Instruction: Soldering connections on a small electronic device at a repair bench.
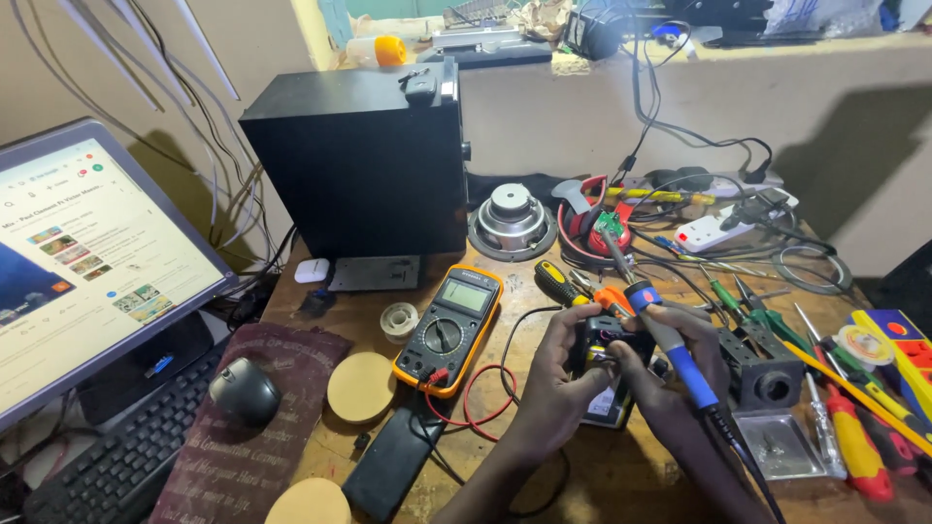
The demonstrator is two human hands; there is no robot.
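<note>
Just right of the yellow multimeter (449,330), the left hand (560,374) fingers pinch a small black device (614,361) while the right hand (680,383) fingers grip a blue soldering iron (670,340).

bright, even light | soft shadows on wall | edges bowed | sharp

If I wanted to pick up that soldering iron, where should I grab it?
Probably by the blue handle, never the metal tip end. The soldering iron lies slanted, tip up and away, cord trailing toward the person. The right hand holds it just so, wrapped around the handle from underneath and the near side, like a pen. The left hand steadies the small black part.
</note>
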